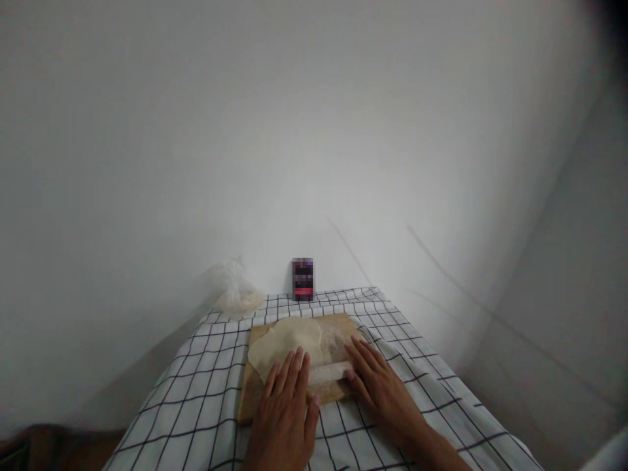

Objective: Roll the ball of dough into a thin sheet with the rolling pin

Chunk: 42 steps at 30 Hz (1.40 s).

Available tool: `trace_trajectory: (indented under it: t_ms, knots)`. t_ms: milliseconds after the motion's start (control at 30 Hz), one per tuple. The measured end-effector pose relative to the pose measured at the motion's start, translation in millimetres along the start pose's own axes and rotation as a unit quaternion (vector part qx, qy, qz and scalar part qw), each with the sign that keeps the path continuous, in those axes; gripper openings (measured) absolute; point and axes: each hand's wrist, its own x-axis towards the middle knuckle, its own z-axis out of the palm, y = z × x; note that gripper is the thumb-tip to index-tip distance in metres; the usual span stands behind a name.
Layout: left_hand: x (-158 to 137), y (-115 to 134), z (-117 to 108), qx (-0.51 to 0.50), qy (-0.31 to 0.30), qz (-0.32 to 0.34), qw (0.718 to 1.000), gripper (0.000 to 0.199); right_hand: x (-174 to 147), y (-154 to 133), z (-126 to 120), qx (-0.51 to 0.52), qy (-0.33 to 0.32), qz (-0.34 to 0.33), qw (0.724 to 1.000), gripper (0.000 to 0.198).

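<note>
A flat sheet of pale dough (289, 337) lies on a wooden board (338, 324). Across the near part of the board rests a whitish, flour-dusted rolling pin (330, 373). My left hand (287, 405) is palm down over its left end and the near edge of the dough, fingers stretched out. At the pin's right end, my right hand (375, 386) lies with its fingers extended and apart, touching the pin. Both hands are open and hide the pin's ends.
A black-and-white checked cloth (196, 379) covers the table. At its back left sits a clear plastic bag (238, 291) with something pale inside. A dark, pixelated upright object (303, 279) leans near the white wall (314, 144).
</note>
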Motion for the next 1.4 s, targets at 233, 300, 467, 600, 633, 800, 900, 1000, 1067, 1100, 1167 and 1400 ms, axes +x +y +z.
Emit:
trace_trajectory:
  t_ms: [233, 300, 467, 600, 633, 800, 900, 1000, 1067, 1100, 1167, 1400]
  knots:
    - [18, -19, 23, -0.037, -0.053, -0.031, 0.997, 0.055, 41, -1, -4, -0.003, -0.052, -0.005, 0.999, 0.047]
    - [26, -25, 33, -0.036, -0.049, -0.048, 0.997, 0.056, 59, -2, -2, -0.010, -0.069, -0.001, 0.998, 0.047]
    - [49, -43, 57, -0.016, -0.065, -0.085, 0.994, 0.053, 104, -5, -2, -0.028, -0.104, 0.042, 0.993, 0.048]
    - [69, -61, 74, 0.016, -0.054, -0.109, 0.992, 0.050, 138, -1, -1, -0.028, -0.119, 0.043, 0.991, 0.049]
    - [72, -64, 78, 0.022, -0.050, -0.115, 0.992, 0.050, 145, 1, 1, -0.029, -0.124, 0.042, 0.991, 0.048]
    - [80, -66, 90, 0.040, -0.032, -0.137, 0.989, 0.051, 160, 15, 17, -0.038, -0.153, 0.030, 0.987, 0.039]
    - [78, -60, 89, 0.046, -0.023, -0.138, 0.989, 0.053, 154, 20, 26, -0.047, -0.158, 0.032, 0.986, 0.038]
    - [75, -54, 85, 0.038, -0.021, -0.131, 0.990, 0.057, 139, 19, 26, -0.057, -0.156, 0.048, 0.985, 0.041]
    - [72, -50, 81, 0.029, -0.019, -0.127, 0.991, 0.058, 128, 16, 22, -0.059, -0.147, 0.045, 0.986, 0.042]
    - [70, -48, 79, 0.024, -0.018, -0.125, 0.992, 0.059, 122, 14, 19, -0.058, -0.138, 0.035, 0.988, 0.042]
    - [64, -43, 74, 0.013, -0.016, -0.122, 0.992, 0.060, 109, 10, 15, -0.053, -0.114, 0.015, 0.992, 0.042]
    - [20, -19, 50, 0.013, 0.049, -0.056, 0.997, 0.070, 51, 1, 6, -0.027, -0.065, 0.001, 0.998, 0.044]
